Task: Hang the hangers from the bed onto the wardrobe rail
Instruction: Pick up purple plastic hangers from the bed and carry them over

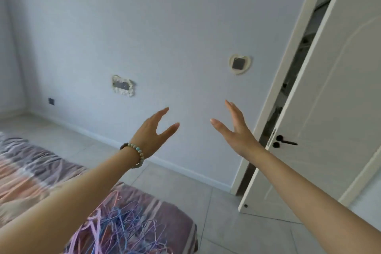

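A tangled pile of thin pink, lilac and blue hangers [123,227] lies on the corner of the bed [31,171], which has a striped pink and purple cover. Both my arms are stretched out forward at chest height, well above the pile. My left hand [153,133], with a beaded bracelet on its wrist, has straight spread fingers and holds nothing. My right hand [235,130] is likewise flat, fingers straight, palm turned inward and empty. No wardrobe or rail is in view.
A pale blue wall faces me, with a heart-shaped switch frame [240,64], a rectangular socket frame [123,85] and a low dark socket [51,101]. At the right, a white door [329,109] with a black handle [285,142] stands ajar. Grey floor tiles [237,222] lie between bed and door.
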